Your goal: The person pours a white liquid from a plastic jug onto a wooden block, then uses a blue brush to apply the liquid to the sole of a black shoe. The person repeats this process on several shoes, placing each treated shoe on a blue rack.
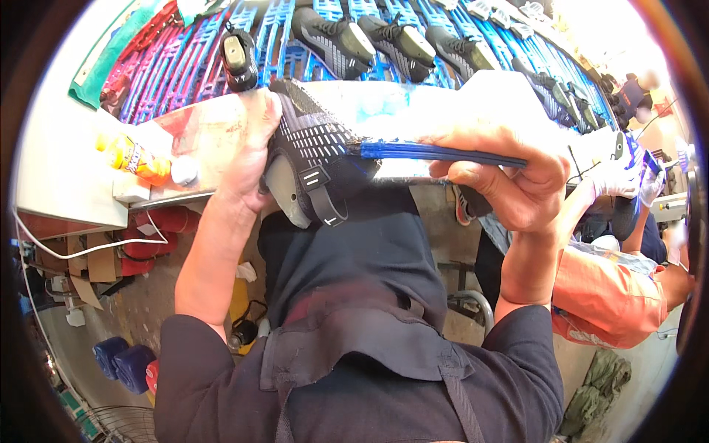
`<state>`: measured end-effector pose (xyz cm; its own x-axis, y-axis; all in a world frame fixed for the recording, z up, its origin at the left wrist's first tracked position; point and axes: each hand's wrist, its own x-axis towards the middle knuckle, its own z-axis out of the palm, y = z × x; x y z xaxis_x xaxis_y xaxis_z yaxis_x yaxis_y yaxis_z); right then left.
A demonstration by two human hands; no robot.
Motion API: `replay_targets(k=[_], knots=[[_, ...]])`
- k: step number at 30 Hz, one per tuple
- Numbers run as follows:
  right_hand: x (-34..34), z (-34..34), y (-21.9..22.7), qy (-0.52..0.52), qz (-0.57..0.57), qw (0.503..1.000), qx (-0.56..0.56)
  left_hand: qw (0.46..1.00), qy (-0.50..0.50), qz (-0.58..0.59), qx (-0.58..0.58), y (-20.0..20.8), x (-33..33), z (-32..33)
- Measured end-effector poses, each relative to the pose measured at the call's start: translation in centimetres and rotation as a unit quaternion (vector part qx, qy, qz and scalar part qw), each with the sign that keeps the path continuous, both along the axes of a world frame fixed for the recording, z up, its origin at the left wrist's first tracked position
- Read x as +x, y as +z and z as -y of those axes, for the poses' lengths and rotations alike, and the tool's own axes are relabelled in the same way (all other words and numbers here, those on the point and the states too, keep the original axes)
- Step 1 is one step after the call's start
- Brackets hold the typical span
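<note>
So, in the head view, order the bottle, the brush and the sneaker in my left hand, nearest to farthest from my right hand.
1. Blue-handled brush: held in your right hand, touching it.
2. Black sneaker: to its left, in your left hand.
3. Yellow-orange bottle: farthest left, beyond your left hand.

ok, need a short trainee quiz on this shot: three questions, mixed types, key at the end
1. Which hand holds the strapped shoe?
2. True or false: the orange bottle is to the right of the brush in the picture.
3. What colour is the brush handle? A) red B) green C) blue

Key:
1. The left hand.
2. False; the orange bottle is on the far side of the left hand, toward the picture's left.
3. C; the blue handle is in the right hand.
</note>
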<state>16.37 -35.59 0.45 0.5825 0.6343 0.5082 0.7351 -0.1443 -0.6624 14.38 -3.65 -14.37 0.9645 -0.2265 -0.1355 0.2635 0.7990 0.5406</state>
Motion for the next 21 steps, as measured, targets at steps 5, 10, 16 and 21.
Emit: replay_targets(k=[5,10,16,21], knots=[[1.0,0.2,0.7,0.056,0.017,0.997,0.044,1.0,0.02,-0.017,-0.001,1.2,-0.2,1.4],[2.6,0.5,1.3,0.113,0.061,0.99,0.05,0.998,0.01,-0.027,-0.057,2.8,-1.0,3.0],[3.3,0.3,2.2,0.137,0.088,0.985,0.056,0.958,-0.181,0.074,-0.212,-5.2,-0.2,-0.2],[3.8,0.9,1.0,0.145,0.048,0.984,0.087,0.934,-0.19,-0.005,-0.301,-1.3,-2.0,3.3]])
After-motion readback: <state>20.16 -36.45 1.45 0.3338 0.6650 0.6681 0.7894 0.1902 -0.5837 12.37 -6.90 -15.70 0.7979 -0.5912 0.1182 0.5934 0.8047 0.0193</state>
